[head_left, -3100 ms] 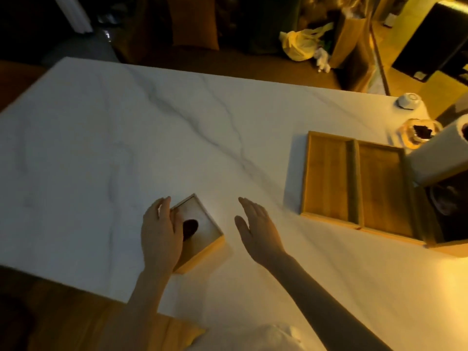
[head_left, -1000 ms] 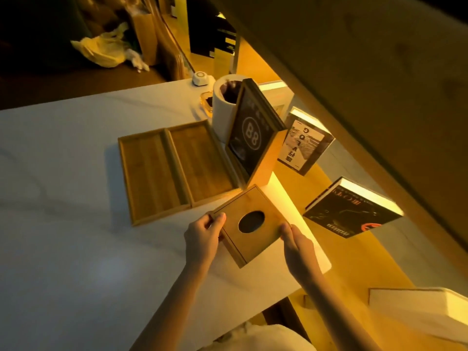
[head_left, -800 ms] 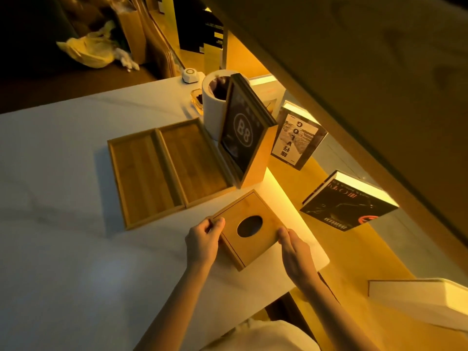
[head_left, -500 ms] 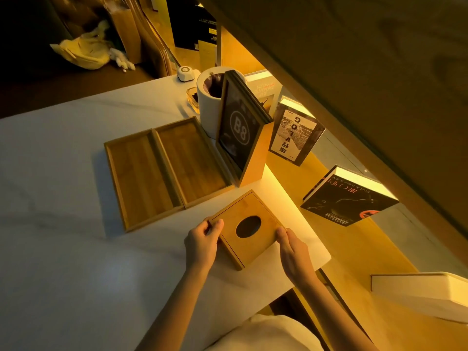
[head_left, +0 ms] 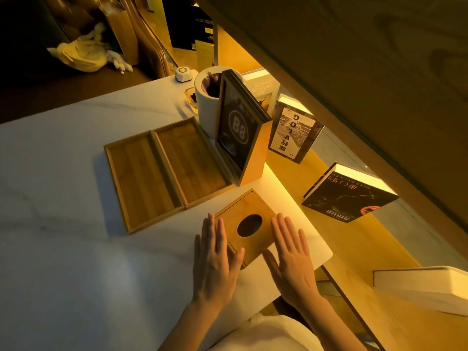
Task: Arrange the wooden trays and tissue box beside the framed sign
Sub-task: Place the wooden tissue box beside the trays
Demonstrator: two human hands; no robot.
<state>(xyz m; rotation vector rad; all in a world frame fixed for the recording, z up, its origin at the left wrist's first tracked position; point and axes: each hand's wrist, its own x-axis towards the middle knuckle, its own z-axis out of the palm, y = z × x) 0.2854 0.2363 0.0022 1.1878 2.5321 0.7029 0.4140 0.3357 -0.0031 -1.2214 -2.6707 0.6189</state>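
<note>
Landmark: framed sign (head_left: pixel 239 134), upright on table (head_left: pixel 63 249). Two wooden trays (head_left: pixel 166 171) lie side by side just left of it, cylinder container (head_left: pixel 207 105) behind it. Tissue box (head_left: pixel 249 224) sits in front, flanked by left hand (head_left: pixel 215 262) and right hand (head_left: pixel 291 259); books (head_left: pixel 349 196) to its right, off the table.

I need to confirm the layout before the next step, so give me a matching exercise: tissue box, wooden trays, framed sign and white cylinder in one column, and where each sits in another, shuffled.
Things:
1. tissue box
2. wooden trays
3. framed sign
4. white cylinder

Places:
A. standing upright at the table's right edge, showing B8
B. behind the sign, at the far end of the table
C. between the left hand and right hand, both flat and open
D. lying flat side by side, left of the sign

Pairs: 1-C, 2-D, 3-A, 4-B
</note>
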